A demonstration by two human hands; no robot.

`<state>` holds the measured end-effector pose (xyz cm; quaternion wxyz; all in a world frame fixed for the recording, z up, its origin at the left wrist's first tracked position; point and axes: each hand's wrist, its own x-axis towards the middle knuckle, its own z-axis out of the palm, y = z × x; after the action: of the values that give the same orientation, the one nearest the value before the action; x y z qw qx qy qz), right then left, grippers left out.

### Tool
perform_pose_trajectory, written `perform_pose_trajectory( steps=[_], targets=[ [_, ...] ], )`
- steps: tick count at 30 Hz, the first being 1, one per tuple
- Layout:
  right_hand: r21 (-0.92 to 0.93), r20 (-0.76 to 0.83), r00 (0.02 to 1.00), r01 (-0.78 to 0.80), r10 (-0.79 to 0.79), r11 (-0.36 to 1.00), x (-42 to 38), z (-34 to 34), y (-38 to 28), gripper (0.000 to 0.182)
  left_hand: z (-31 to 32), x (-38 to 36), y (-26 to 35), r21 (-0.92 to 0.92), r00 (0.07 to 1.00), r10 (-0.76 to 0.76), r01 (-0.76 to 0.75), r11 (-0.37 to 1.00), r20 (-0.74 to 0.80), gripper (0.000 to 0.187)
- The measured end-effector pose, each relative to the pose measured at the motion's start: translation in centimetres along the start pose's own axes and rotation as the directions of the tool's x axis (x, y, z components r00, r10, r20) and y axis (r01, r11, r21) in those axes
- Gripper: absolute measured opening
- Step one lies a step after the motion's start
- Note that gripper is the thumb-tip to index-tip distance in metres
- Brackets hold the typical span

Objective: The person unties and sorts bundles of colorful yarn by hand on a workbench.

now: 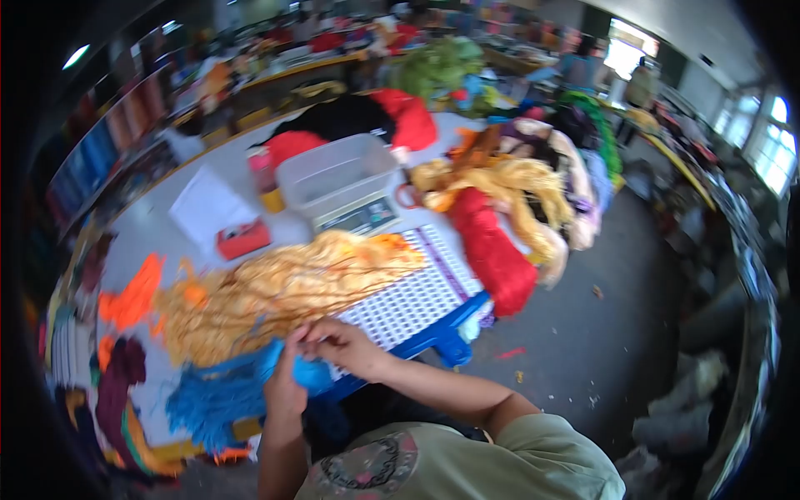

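Observation:
My left hand (pixel 287 379) and my right hand (pixel 343 346) meet at the table's near side, their fingertips pinched close together. Whatever is between the fingertips is too small and blurred to make out. Behind and beside my left hand lies a blue bundle of fibre or yarn (pixel 215 402), partly hidden by that hand. A long heap of golden-yellow strands (pixel 287 279) stretches just beyond both hands. To the right of it, a white board with rows of small dark marks (pixel 417 296) lies at a slant, with a blue frame (pixel 421 337) along its near edge.
A clear plastic bin (pixel 337 179) sits on a scale (pixel 360 218). Near them are a red box-like object (pixel 243 239) and white paper (pixel 208 208). Red strands (pixel 492 250) hang over the right edge; orange strands (pixel 133 290) lie left. Scraps dot the floor (pixel 583 333).

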<state>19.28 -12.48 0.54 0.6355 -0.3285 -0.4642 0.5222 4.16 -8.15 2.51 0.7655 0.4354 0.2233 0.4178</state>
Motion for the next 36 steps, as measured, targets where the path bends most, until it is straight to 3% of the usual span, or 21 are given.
perform_pose_trajectory(
  steps=[4, 6, 7, 9, 11, 12, 13, 14, 15, 17, 18, 19, 21, 22, 23, 24, 25, 26, 28, 32, 36],
  targets=[
    [-0.152, -0.020, 0.997, 0.074, -0.078, 0.986, -0.5, -0.1, -2.0, 0.007, -0.6, 0.4, -0.4, -0.089, 0.999, -0.013, 0.010, 0.996, -0.037, 0.037],
    [-0.207, -0.052, 0.987, 0.139, -0.153, 0.968, -0.8, -0.6, -3.1, 0.007, -0.9, 0.2, 0.5, -0.119, 0.984, -0.125, 0.110, 0.987, -0.125, 0.035],
    [-0.251, -0.095, 0.989, 0.085, -0.112, 0.964, -0.7, -1.7, -3.1, 0.004, -1.5, 0.2, 0.8, -0.138, 0.969, -0.181, 0.158, 0.978, -0.171, 0.034],
    [0.204, -0.205, 0.973, 0.150, -0.107, 0.967, -0.3, -3.4, -4.4, 0.003, -4.7, 1.2, 1.4, -0.259, 0.976, -0.175, 0.138, 0.956, -0.127, 0.031],
    [0.386, -0.257, 0.961, 0.198, -0.101, 0.901, -1.0, -6.8, -6.1, 0.026, -7.7, 1.0, 2.9, -0.354, 0.969, -0.166, 0.092, 0.931, -0.184, 0.029],
    [0.413, -0.242, 0.970, 0.136, -0.035, 0.900, -2.0, -9.0, -7.1, 0.036, -9.5, 0.8, 3.8, -0.356, 0.963, -0.120, 0.026, 0.934, -0.243, 0.028],
    [0.266, -0.393, 0.920, 0.102, 0.011, 0.959, -2.8, -11.1, -8.6, 0.034, -11.7, 0.6, 5.0, -0.343, 0.943, -0.070, -0.049, 0.938, -0.327, 0.027],
    [-0.008, -0.591, 0.806, 0.051, -0.046, 0.999, -3.5, -11.3, -12.7, 0.034, -14.5, 0.3, 6.5, -0.382, 0.938, -0.044, -0.097, 0.919, -0.345, 0.026],
    [-0.135, -0.530, 0.808, 0.217, -0.256, 0.967, -4.8, -18.7, -12.1, 0.025, -16.7, -0.7, 8.6, -0.415, 0.929, -0.015, -0.150, 0.897, -0.370, 0.026],
    [-0.432, -0.745, 0.420, 0.289, -0.518, 0.855, -8.9, -27.1, -17.0, 0.011, -18.4, -3.0, 12.0, -0.484, 0.924, 0.120, -0.296, 0.823, -0.362, 0.026],
    [-0.612, -0.734, 0.229, 0.183, -0.639, 0.769, -9.7, -28.4, -19.4, 0.009, -19.4, -4.0, 13.1, -0.480, 0.929, 0.209, -0.340, 0.808, -0.307, 0.026],
    [-0.717, -0.678, 0.163, 0.072, -0.717, 0.694, -9.5, -27.3, -20.1, 0.009, -16.9, -4.3, 13.7, -0.429, 0.922, 0.243, -0.358, 0.829, -0.301, 0.028],
    [-0.707, -0.652, 0.400, -0.011, -0.645, 0.707, -6.8, -22.6, -19.5, 0.016, -14.3, -3.1, 11.2, -0.407, 0.965, 0.177, -0.243, 0.881, -0.193, 0.037],
    [-0.638, -0.646, 0.585, -0.061, -0.491, 0.767, -4.8, -19.0, -18.0, 0.020, -12.9, -2.1, 9.7, -0.263, 0.969, 0.065, -0.129, 0.956, -0.240, 0.041],
    [-0.600, -0.565, 0.770, -0.136, -0.297, 0.789, -2.7, -15.4, -15.5, 0.024, -9.9, -1.0, 8.7, -0.224, 0.954, -0.103, 0.039, 0.974, -0.282, 0.041],
    [-0.610, -0.429, 0.893, -0.175, -0.137, 0.773, -0.8, -11.9, -12.3, 0.029, -9.8, 0.3, 6.6, -0.191, 0.967, -0.210, 0.181, 0.965, -0.144, 0.038],
    [-0.679, -0.200, 0.960, 0.007, -0.194, 0.734, 1.0, -10.7, -7.5, 0.030, -9.1, 1.4, 4.9, -0.044, 0.952, -0.269, 0.265, 0.963, -0.144, 0.035],
    [-0.681, -0.122, 0.992, -0.073, -0.014, 0.729, 1.9, -10.1, -4.2, 0.027, -8.2, 2.5, 3.5, 0.101, 0.934, -0.321, 0.338, 0.936, -0.154, 0.032],
    [-0.776, -0.066, 0.998, -0.065, 0.021, 0.627, 3.4, -5.0, -2.0, 0.013, -6.6, 4.2, 0.9, 0.214, 0.864, -0.436, 0.489, 0.846, -0.254, 0.029],
    [-0.849, -0.035, 0.986, -0.116, 0.164, 0.516, 5.1, -5.2, 2.9, 0.008, -6.3, 5.7, -3.4, 0.515, 0.903, -0.313, 0.426, 0.744, -0.295, 0.019],
    [-0.859, -0.017, 0.991, -0.081, 0.129, 0.506, 5.0, -5.3, 3.6, 0.008, -4.3, 5.7, -3.3, 0.741, 0.965, -0.117, 0.255, 0.621, -0.234, 0.014]
  ],
)
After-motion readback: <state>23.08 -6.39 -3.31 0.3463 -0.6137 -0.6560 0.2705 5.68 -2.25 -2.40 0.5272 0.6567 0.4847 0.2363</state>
